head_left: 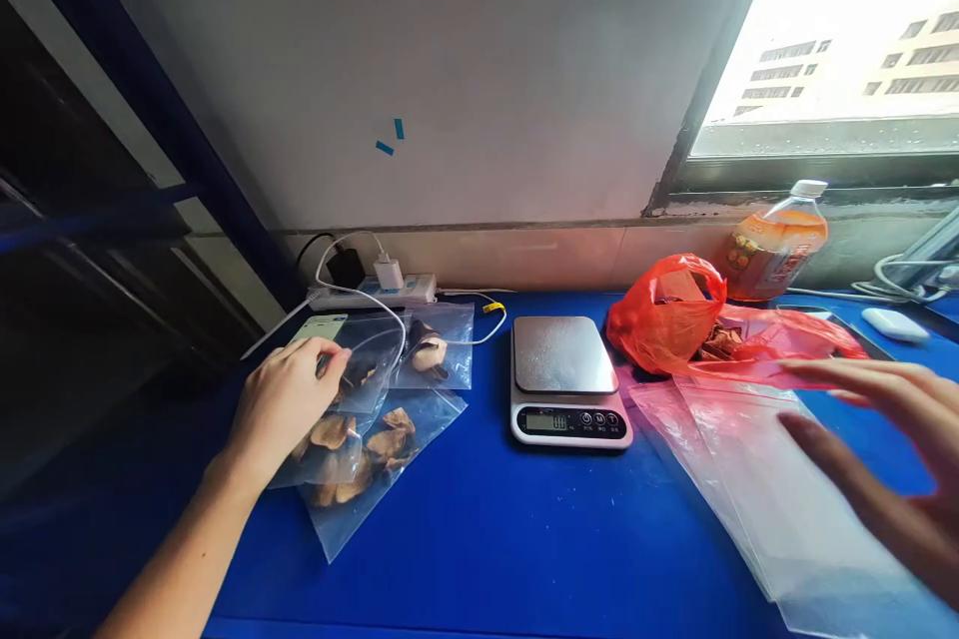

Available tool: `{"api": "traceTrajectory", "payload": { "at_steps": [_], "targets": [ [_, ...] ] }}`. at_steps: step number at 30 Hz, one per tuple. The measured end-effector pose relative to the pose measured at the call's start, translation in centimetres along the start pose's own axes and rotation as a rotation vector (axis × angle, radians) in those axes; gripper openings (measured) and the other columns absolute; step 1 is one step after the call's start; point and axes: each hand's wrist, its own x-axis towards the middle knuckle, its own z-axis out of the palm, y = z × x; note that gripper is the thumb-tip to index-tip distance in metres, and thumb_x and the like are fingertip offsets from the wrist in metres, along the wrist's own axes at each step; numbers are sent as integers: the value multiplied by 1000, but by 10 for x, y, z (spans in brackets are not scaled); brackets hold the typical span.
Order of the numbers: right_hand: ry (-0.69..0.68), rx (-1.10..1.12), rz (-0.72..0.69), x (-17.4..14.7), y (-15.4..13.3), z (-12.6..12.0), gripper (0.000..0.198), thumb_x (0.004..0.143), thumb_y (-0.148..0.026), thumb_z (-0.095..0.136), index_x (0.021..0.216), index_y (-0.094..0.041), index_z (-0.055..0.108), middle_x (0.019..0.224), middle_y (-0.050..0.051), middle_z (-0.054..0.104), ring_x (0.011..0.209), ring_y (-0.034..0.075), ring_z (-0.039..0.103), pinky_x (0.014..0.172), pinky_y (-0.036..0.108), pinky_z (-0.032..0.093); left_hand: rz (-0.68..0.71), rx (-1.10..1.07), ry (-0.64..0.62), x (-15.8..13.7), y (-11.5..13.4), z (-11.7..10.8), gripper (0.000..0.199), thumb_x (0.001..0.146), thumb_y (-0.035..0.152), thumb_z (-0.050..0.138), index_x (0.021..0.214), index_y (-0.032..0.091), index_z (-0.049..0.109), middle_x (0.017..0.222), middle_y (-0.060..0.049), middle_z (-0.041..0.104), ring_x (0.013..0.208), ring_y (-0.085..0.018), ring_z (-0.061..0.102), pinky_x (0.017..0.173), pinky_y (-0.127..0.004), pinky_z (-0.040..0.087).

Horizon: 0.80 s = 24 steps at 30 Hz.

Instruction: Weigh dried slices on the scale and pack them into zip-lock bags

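Note:
My left hand (pixel 289 404) is over the overlapping clear plastic bags at the left, thumb and fingers curled together. What its fingertips hold, if anything, is hidden. Under and beside it, one clear bag (pixel 341 519) contains brown dried slices (pixel 386 444); another bag (pixel 456 364) behind holds darker and pale pieces (pixel 430 353). My right hand (pixel 891 459), slightly blurred, hovers at the right with fingers apart, above flat clear bags (pixel 779 509). Between the hands stands a digital kitchen scale (pixel 565 354), its steel plate bare and its display seeming to read 0.0.
Behind the flat bags sits a red plastic bag (pixel 663 319) with reddish-brown dried pieces (pixel 720 342). An orange-labelled drink bottle (pixel 779 245) is against the wall. A power strip (pixel 418 290) with chargers and a white cable (pixel 401 319) lies behind the left bags. A white mouse-like object (pixel 894 324) is far right.

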Motion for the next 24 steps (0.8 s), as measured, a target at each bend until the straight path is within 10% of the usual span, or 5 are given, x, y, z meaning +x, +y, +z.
{"api": "traceTrajectory", "payload": {
  "at_steps": [5, 12, 21, 24],
  "targets": [
    [-378, 118, -467, -2, -94, 38, 36, 87, -32, 61, 123, -29, 56, 112, 10, 65, 103, 28, 61, 81, 43, 53, 122, -50, -146, 51, -1, 27, 49, 88, 42, 44, 123, 11, 59, 131, -18, 61, 121, -35, 56, 101, -42, 42],
    [-725, 333, -480, 11, -134, 68, 27, 92, -28, 54, 117, -20, 60, 101, 9, 64, 98, 24, 57, 83, 39, 52, 244, -54, -260, 109, -6, 38, 32, 79, 31, 52, 104, 19, 69, 110, -9, 74, 105, -27, 66, 91, -30, 48],
    [-809, 421, -383, 5, -109, 64, 23, 93, -28, 50, 109, -17, 62, 98, 10, 63, 91, 22, 56, 81, 39, 51, 105, 45, -61, 39, -17, -6, 31, 92, 36, 41, 103, 23, 67, 110, -1, 71, 102, -25, 65, 86, -31, 47],
    [-821, 459, -401, 8, -107, 63, 23, 94, -30, 50, 109, -17, 62, 96, 9, 63, 91, 21, 57, 80, 37, 51, -24, -10, 311, -5, -29, -49, 30, 95, 37, 39, 105, 24, 65, 102, 2, 67, 110, -27, 60, 96, -38, 43]
  ]
}}
